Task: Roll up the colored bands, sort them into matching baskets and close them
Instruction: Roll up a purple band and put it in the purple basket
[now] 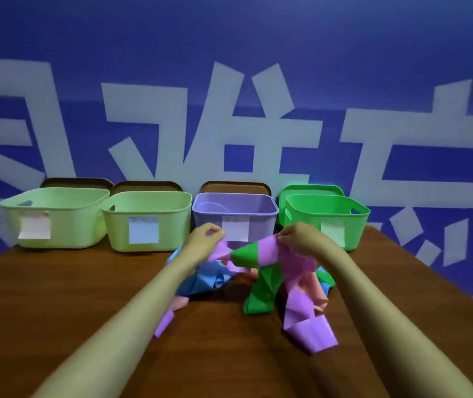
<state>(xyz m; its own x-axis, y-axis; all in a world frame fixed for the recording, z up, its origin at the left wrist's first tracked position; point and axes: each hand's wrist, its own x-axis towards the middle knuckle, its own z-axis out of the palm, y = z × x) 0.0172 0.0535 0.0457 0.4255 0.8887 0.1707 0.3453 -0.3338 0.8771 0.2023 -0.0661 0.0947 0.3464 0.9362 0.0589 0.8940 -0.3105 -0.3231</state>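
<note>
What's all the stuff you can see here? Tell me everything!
pale baskets: two, yellow-green, left of the back row
purple basket: one, purple, third along
green basket: one, green, right end
lids: three brown, one green, behind the baskets
notes: four, pale, on basket fronts
bands: several, purple, green, blue, pink, tangled mid-table
table: one, brown, underneath
wall: one, blue with white signs, behind
left hand, right hand: two, pinching the purple band

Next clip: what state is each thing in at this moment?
Left hand: pinches purple band.
Right hand: pinches purple band.
Purple band: unrolled, held up between the hands.
Green band: unrolled, hanging over purple band.
Blue band: unrolled, on table.
Pink band: unrolled, on table.
Far-left basket: open.
Second basket: open.
Purple basket: open.
Green basket: open.
</note>
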